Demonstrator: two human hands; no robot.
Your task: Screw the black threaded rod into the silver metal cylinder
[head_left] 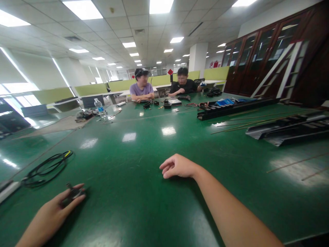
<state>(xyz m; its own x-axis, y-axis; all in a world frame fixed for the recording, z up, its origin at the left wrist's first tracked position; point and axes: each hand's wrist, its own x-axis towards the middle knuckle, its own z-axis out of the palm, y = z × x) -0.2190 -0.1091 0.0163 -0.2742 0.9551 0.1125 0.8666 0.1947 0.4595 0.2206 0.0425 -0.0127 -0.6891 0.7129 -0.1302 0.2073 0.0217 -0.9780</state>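
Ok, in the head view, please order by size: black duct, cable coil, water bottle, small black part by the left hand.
1. Black duct
2. Cable coil
3. Water bottle and small black part: they look alike, and the part's nearness to the camera makes it unsure.

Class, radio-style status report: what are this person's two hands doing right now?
Left hand fingers around small black part. Right hand empty, open, over green table. Black cable coil nearby.

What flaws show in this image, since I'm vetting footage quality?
Head view: ceiling lights throw white glare patches on the green table; wide-angle distortion makes the glass-fronted cabinet lean; the right hand casts a soft shadow.
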